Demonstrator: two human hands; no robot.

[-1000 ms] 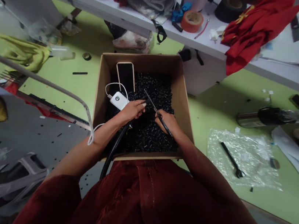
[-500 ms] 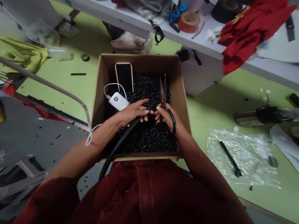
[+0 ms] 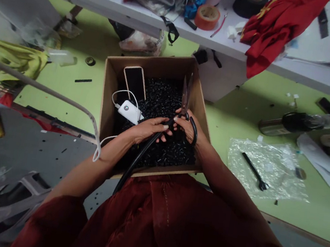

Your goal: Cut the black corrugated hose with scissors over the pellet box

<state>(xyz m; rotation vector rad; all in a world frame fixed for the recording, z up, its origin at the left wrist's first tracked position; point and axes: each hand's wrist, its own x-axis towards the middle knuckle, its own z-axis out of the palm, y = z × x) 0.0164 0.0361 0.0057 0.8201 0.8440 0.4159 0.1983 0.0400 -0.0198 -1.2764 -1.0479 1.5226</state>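
My left hand [image 3: 151, 129] is closed around a black corrugated tube [image 3: 138, 156], which runs down over the near edge of a cardboard box [image 3: 204, 116]. Scissors [image 3: 186, 91] rest in my right hand [image 3: 189, 127], their blades pointing away from me and slightly apart. The fingertips of my right hand also meet the tube's end beside my left fingers. Below both hands, the box holds many small black pieces [image 3: 162, 98]. A phone [image 3: 135, 82] and a white power bank [image 3: 129, 111] with a cable lie on them at the left.
A grey shelf [image 3: 155, 20] crosses behind the box, bearing orange tape [image 3: 207, 17] and a red cloth [image 3: 276, 32]. On the green table at right lie a clear plastic bag [image 3: 281, 172] and a bottle [image 3: 284, 123]. A bent metal rod [image 3: 72, 102] reaches in from the left.
The scissors have swung more upright, with their blades shifted right. My hands have come closer together at the tube's end. The whole view has shifted slightly.
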